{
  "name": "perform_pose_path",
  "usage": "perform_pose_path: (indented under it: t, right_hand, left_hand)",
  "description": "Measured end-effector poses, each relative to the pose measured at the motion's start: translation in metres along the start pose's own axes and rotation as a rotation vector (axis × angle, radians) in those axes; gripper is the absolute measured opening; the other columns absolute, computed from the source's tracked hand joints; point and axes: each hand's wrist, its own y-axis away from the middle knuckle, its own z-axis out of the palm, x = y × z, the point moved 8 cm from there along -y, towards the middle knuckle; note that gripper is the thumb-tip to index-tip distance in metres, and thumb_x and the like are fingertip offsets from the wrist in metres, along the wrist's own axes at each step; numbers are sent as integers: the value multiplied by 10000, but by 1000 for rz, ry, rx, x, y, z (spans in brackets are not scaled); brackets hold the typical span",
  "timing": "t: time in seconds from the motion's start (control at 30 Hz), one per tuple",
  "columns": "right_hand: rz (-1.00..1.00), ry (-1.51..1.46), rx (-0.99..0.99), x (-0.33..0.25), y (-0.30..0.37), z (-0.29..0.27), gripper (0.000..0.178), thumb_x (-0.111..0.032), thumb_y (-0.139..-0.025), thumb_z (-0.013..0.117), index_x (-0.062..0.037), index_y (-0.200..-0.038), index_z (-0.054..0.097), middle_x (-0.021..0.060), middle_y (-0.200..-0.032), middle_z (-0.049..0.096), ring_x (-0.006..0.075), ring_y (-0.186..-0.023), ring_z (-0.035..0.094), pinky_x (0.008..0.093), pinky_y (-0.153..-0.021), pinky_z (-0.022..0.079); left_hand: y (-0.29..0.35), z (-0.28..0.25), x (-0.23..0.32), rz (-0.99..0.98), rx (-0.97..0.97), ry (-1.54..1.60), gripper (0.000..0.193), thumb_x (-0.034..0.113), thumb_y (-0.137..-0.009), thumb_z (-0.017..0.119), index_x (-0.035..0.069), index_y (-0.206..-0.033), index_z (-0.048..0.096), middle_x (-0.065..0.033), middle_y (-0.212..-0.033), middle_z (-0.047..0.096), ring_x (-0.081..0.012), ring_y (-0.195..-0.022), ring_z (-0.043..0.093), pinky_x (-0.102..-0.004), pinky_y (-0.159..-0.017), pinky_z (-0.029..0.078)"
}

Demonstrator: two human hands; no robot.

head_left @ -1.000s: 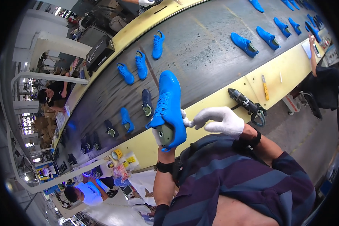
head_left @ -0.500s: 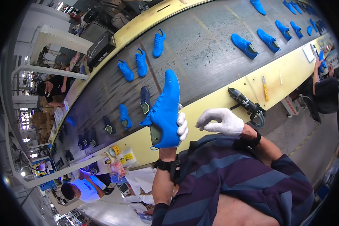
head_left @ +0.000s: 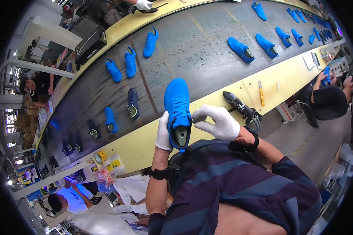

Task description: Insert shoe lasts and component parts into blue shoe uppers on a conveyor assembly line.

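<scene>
My left hand, in a white knit glove, is closed around the left side of a blue lace-up sneaker. The shoe is held toe away, laces up, with its opening and insole showing near its heel. My right hand, also in a white glove, has curved fingers with thumb and forefinger apart. Its fingertips are at the right edge of the shoe's opening; I cannot tell whether they touch it.
Beyond the yellow ledge runs a dark conveyor belt carrying several blue and dark sneakers. A black tool and a yellow cutter lie on the ledge to the right. Tape sits left. Other people work around the belt.
The blue sneaker has turned from its side to face laces up, and my left hand now grips its left side. My right hand has come left to the shoe's edge. The view has shifted.
</scene>
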Motion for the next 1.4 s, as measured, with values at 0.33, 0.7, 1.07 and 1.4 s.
perform_pose_path:
  t: [0.33, 0.7, 1.07, 1.4]
  right_hand:
    - [-195, 598, -466, 20, -21, 38, 300, -190, -892, 754, -142, -1169, 650, 125, -941, 678, 370, -840, 706, 467, -708, 561]
    - [105, 792, -927, 96, -25, 68, 334, -287, -866, 794, -68, -1068, 642, 183, -915, 734, 422, -837, 724, 507, -727, 569]
    - [385, 803, -1177, 233, -18, 87, 337, -257, -809, 798, -84, -1081, 697, 192, -960, 747, 411, -906, 725, 520, -776, 555]
    - [111, 895, -1156, 209, -1, 73, 272, -259, -875, 724, -119, -1105, 678, 196, -978, 737, 438, -921, 712, 534, -779, 554]
  left_hand:
    - [-29, -32, -3, 179, 79, -578, 577, 487, -1074, 486, -37, -1223, 675, -114, -1113, 723, -180, -1000, 667, -343, -918, 526]
    - [-76, -92, -67, 58, 16, -898, 607, 501, -1073, 479, -40, -1209, 719, -132, -1131, 751, -203, -1080, 683, -365, -952, 516]
    - [-117, -148, -170, -226, 155, -472, 740, 543, -1087, 458, -91, -1463, 522, -156, -1352, 676, -247, -1206, 683, -368, -1061, 540]
    - [-128, -144, -217, -461, 90, -246, 707, 555, -1098, 374, 23, -1557, 447, -115, -1499, 590, -265, -1290, 628, -430, -1108, 496]
